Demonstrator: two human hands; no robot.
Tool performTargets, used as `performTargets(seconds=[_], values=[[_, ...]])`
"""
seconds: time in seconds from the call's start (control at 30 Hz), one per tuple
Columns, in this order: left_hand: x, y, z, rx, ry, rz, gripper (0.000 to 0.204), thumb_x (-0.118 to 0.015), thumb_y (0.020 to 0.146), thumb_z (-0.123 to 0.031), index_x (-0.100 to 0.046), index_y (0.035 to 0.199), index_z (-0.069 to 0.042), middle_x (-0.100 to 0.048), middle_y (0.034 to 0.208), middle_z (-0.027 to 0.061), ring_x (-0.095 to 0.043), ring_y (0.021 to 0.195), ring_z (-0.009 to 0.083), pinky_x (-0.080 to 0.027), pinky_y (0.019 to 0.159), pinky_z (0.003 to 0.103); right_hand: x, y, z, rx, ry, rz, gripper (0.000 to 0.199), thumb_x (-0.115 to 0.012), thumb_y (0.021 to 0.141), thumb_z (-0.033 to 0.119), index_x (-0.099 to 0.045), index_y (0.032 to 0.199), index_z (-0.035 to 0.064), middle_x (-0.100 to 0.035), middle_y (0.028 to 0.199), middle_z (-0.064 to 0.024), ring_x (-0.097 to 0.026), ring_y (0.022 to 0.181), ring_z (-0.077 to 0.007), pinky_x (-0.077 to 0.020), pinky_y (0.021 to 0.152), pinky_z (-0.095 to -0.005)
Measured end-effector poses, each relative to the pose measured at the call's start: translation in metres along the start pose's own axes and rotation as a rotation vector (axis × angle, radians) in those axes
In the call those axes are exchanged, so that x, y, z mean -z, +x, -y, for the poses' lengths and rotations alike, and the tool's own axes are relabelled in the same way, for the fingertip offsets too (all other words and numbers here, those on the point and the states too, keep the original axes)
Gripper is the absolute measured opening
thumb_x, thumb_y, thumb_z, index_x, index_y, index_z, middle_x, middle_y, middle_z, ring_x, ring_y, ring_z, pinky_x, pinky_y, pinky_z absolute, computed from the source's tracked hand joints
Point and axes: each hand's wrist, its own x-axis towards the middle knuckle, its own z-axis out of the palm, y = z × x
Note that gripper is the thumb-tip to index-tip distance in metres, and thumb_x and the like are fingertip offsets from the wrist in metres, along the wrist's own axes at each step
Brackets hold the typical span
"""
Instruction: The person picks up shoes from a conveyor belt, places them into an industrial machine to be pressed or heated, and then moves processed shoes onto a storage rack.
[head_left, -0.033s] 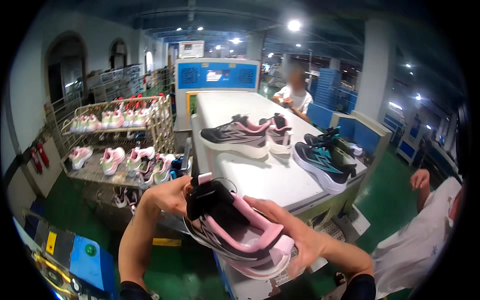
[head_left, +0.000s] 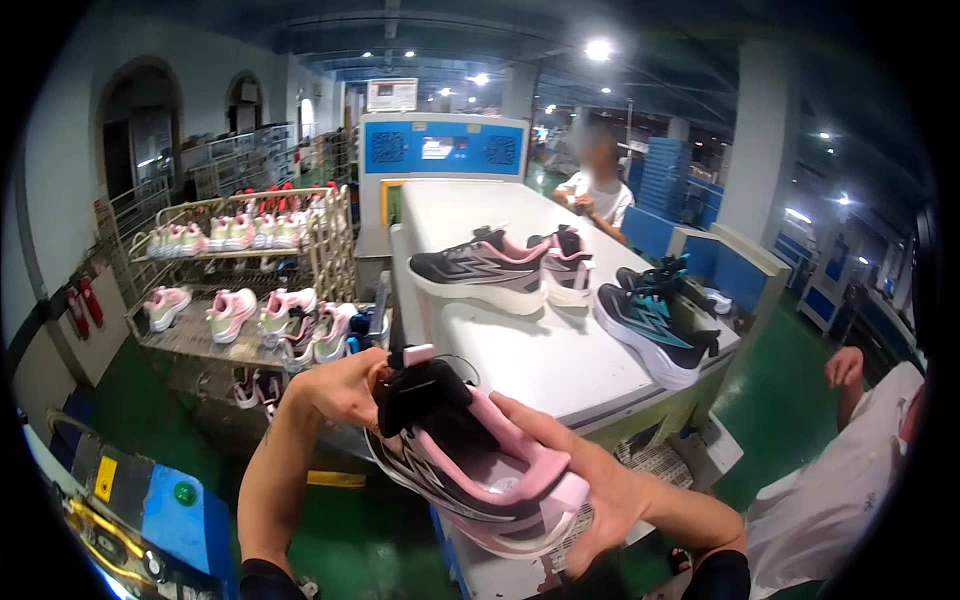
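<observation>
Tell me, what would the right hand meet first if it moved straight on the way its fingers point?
Probably the left hand. The right hand cups the pink-and-black shoe, fingers pointing up-left along its collar toward the black tongue; depth is uncertain.

One black-and-pink sports shoe (head_left: 470,470) was held in the air, tilted with its opening facing up and toward the camera. The upper was black with pink lining and collar, the sole pale pink. Its black tongue was pinched by the left hand's fingers (head_left: 375,385); the heel and sole rested across the right hand's fingers (head_left: 545,425).
</observation>
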Motion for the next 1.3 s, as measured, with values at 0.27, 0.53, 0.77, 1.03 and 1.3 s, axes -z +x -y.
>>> performTargets(seconds=[0.27,0.53,0.77,1.03,1.3], values=[[-0.032,-0.025,0.001,-0.023,-0.228,-0.044,0.071,-0.086,0.061,-0.011,-0.052,0.121,0.004,-0.059,0.117,0.0101,-0.053,0.111,0.0165,-0.042,0.097,0.034,-0.017,-0.013,0.014,0.016,-0.06,-0.194,0.059,-0.083,0.062,0.014,-0.048,0.109,-0.0002,-0.05,0.105,-0.009,-0.052,0.093,-0.0146,-0.0424,0.081,-0.0288],[-0.206,-0.025,0.009,-0.582,-0.32,-1.233,0.087,-0.047,0.08,-0.066,-0.034,0.137,-0.001,-0.047,0.13,0.0214,-0.045,0.122,0.0321,-0.03,0.106,0.042,-0.032,-0.012,-0.018,0.398,0.305,-0.046,0.069,-0.079,0.067,0.009,-0.044,0.125,0.0044,-0.039,0.137,-0.026,-0.034,0.131,-0.0386,-0.0288,0.106,-0.0476],[-0.205,-0.078,0.034,-0.722,-1.143,-1.377,0.063,-0.056,0.079,-0.049,-0.05,0.121,-0.002,-0.059,0.105,0.0201,-0.061,0.091,0.0279,-0.051,0.074,0.041,0.023,0.036,-0.018,0.29,-0.296,0.125,0.05,-0.072,0.072,0.013,-0.052,0.116,0.0028,-0.047,0.133,-0.0203,-0.045,0.126,-0.0305,-0.0361,0.104,-0.0379],[-0.164,-0.183,0.203,-0.443,-0.949,-1.614,0.043,-0.044,0.082,-0.035,-0.062,0.099,0.0,-0.065,0.098,0.0131,-0.062,0.085,0.023,-0.052,0.078,0.037,0.166,0.132,-0.103,-0.469,-1.147,-0.425,0.042,-0.075,0.064,0.035,-0.066,0.08,-0.0028,-0.057,0.105,-0.0227,-0.057,0.094,-0.0296,-0.0457,0.081,-0.0361],[-0.173,-0.184,0.144,-0.245,-1.504,-1.228,0.046,-0.044,0.08,-0.033,-0.056,0.107,0.001,-0.063,0.102,0.0145,-0.06,0.092,0.0255,-0.049,0.084,0.038,0.097,0.088,-0.058,-0.75,-1.495,-0.683,0.038,-0.072,0.071,0.032,-0.061,0.077,-0.0038,-0.052,0.079,-0.0139,-0.055,0.074,-0.0312,-0.0427,0.067,-0.0403]])
